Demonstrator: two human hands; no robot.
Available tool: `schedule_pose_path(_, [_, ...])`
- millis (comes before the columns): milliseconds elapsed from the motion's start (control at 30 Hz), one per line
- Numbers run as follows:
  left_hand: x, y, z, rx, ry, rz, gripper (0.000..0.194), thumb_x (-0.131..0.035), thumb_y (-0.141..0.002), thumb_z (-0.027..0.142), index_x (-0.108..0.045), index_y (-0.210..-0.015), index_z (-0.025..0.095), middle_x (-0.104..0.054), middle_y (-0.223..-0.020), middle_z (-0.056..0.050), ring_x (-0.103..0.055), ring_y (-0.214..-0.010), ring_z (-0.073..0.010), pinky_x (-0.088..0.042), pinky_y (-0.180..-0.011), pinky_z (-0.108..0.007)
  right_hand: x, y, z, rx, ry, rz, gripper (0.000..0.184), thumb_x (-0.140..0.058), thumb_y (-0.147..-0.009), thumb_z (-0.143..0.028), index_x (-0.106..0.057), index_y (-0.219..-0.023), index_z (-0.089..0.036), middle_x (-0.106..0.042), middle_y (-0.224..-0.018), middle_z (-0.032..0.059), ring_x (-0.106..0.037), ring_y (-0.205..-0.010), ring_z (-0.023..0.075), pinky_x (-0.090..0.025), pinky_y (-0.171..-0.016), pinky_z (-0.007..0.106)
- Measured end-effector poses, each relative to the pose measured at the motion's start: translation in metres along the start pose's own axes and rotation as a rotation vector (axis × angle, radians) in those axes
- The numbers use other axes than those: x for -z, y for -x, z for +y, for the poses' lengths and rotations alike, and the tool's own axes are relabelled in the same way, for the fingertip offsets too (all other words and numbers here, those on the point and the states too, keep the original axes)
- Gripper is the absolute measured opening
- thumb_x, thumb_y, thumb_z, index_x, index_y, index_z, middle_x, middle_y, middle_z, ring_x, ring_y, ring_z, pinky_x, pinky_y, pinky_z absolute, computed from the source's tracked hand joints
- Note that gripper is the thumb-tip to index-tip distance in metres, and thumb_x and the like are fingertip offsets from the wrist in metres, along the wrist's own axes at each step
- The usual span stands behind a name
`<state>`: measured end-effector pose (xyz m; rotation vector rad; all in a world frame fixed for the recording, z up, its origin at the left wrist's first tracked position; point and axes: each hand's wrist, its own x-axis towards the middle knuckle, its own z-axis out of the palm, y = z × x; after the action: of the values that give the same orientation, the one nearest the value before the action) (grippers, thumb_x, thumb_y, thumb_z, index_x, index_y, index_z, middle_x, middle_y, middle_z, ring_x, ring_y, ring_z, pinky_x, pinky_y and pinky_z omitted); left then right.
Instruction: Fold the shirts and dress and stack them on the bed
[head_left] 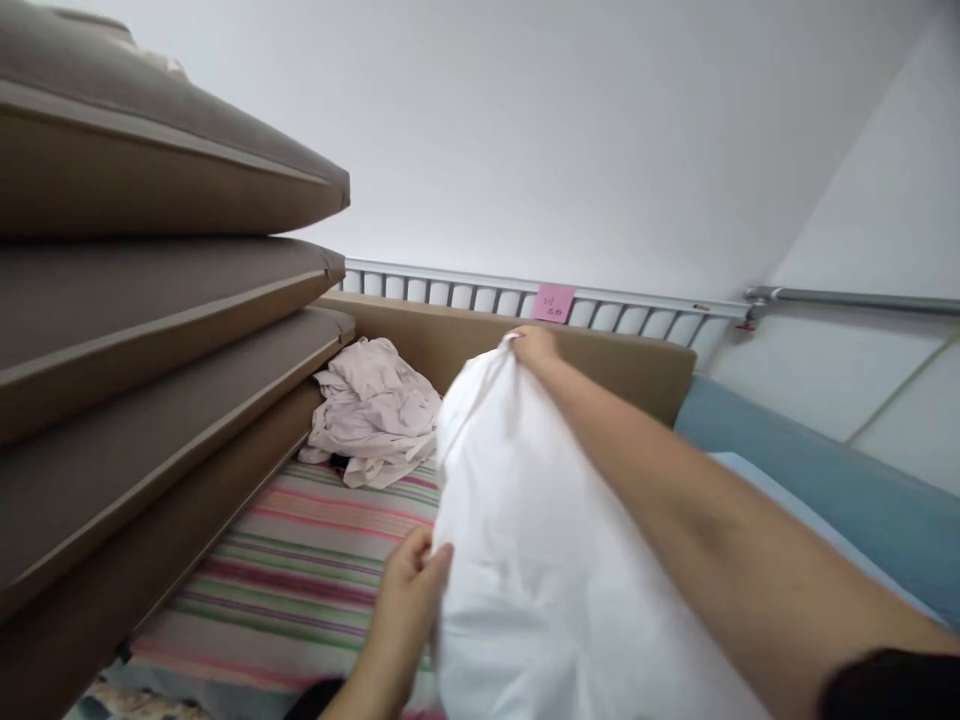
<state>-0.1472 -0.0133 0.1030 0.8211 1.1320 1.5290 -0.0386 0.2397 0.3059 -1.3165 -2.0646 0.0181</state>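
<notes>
A large piece of white cloth [525,540] hangs in front of me, smooth and full over most of its length and bunched at the top. Whether anything is inside it, I cannot tell. My right hand [536,345] is stretched far forward and grips the gathered top end. Lower down, my left hand [412,580] pinches the cloth's left edge between thumb and fingers. Behind the cloth, a crumpled heap of pale pinkish-white fabric [375,405] lies on a striped sheet [300,570].
Thick brown-grey cushions [172,290] are stacked high on the left. A tan padded board [637,365] stands at the back before a white radiator [480,297] bearing a pink note [553,302]. Blue panels [810,450] and a grey pipe [862,298] are on the right.
</notes>
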Motion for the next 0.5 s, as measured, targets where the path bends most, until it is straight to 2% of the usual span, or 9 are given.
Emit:
schedule_pose_path(67, [0.041, -0.011, -0.024, 0.091, 0.008, 0.112, 0.029, -0.069, -0.062, 0.040, -0.057, -0.075, 0.017, -0.061, -0.061, 0.002, -0.053, -0.056, -0.0121, -0.041, -0.055, -0.021, -0.062, 0.001, -0.016, -0.004, -0.039, -0.106, 0.038, -0.055, -0.080, -0.018, -0.059, -0.117, -0.014, -0.061, -0.121, 0.0098, -0.055, -0.112, 0.0212, -0.041, -0.096, 0.031])
schedule_pose_path(133, [0.078, -0.018, -0.045, 0.173, -0.013, 0.227, 0.033, -0.071, -0.059, 0.039, -0.058, -0.079, 0.016, -0.063, -0.064, 0.001, -0.056, -0.059, -0.0132, -0.042, -0.056, -0.021, -0.108, 0.016, -0.017, 0.008, -0.078, -0.204, 0.051, -0.061, -0.077, -0.022, -0.052, -0.127, -0.020, -0.057, -0.127, 0.0074, -0.054, -0.113, 0.0199, -0.041, -0.097, 0.030])
schedule_pose_path(200, [0.107, -0.021, -0.064, 0.266, -0.019, 0.330, 0.035, -0.074, -0.058, 0.036, -0.059, -0.083, 0.016, -0.065, -0.065, 0.001, -0.059, -0.061, -0.0143, -0.044, -0.056, -0.022, -0.132, 0.047, 0.005, 0.007, -0.110, -0.279, 0.053, -0.064, -0.074, -0.023, -0.052, -0.126, -0.026, -0.055, -0.129, 0.0028, -0.052, -0.116, 0.0179, -0.039, -0.099, 0.029])
schedule_pose_path(233, [0.119, -0.020, -0.073, 0.319, -0.006, 0.372, 0.037, -0.075, -0.057, 0.034, -0.059, -0.085, 0.017, -0.065, -0.066, 0.000, -0.060, -0.061, -0.0151, -0.045, -0.056, -0.023, -0.136, 0.068, 0.024, -0.008, -0.121, -0.306, 0.050, -0.064, -0.074, -0.023, -0.055, -0.122, -0.028, -0.056, -0.128, 0.0003, -0.051, -0.117, 0.0165, -0.037, -0.101, 0.028])
schedule_pose_path(267, [0.128, -0.018, -0.081, 0.373, 0.016, 0.398, 0.039, -0.076, -0.056, 0.032, -0.059, -0.089, 0.017, -0.066, -0.068, 0.000, -0.061, -0.062, -0.0162, -0.047, -0.056, -0.024, -0.133, 0.093, 0.048, -0.039, -0.129, -0.321, 0.046, -0.064, -0.073, -0.022, -0.058, -0.118, -0.029, -0.056, -0.128, -0.0019, -0.049, -0.119, 0.0150, -0.035, -0.103, 0.026])
schedule_pose_path(333, [0.140, -0.010, -0.093, 0.466, 0.063, 0.413, 0.044, -0.077, -0.056, 0.029, -0.058, -0.095, 0.019, -0.069, -0.074, -0.002, -0.064, -0.067, -0.0189, -0.049, -0.058, -0.026, -0.115, 0.150, 0.107, -0.167, -0.119, -0.322, 0.037, -0.061, -0.074, -0.020, -0.062, -0.111, -0.024, -0.059, -0.123, 0.0009, -0.050, -0.118, 0.0159, -0.033, -0.105, 0.028])
schedule_pose_path(433, [0.147, 0.004, -0.104, 0.540, 0.110, 0.426, 0.047, -0.078, -0.055, 0.024, -0.057, -0.097, 0.021, -0.070, -0.083, -0.003, -0.067, -0.081, -0.0231, -0.053, -0.063, -0.028, -0.066, 0.244, 0.195, -0.479, -0.061, -0.244, 0.028, -0.054, -0.075, -0.018, -0.065, -0.100, -0.016, -0.063, -0.116, 0.0107, -0.052, -0.116, 0.0247, -0.034, -0.105, 0.039])
schedule_pose_path(500, [0.148, 0.011, -0.112, 0.586, 0.140, 0.410, 0.049, -0.078, -0.052, 0.022, -0.058, -0.097, 0.022, -0.071, -0.088, -0.003, -0.066, -0.089, -0.0260, -0.055, -0.067, -0.030, -0.034, 0.302, 0.236, -0.695, -0.036, -0.179, 0.021, -0.049, -0.076, -0.019, -0.066, -0.088, -0.017, -0.067, -0.104, 0.0118, -0.054, -0.112, 0.0299, -0.034, -0.103, 0.048])
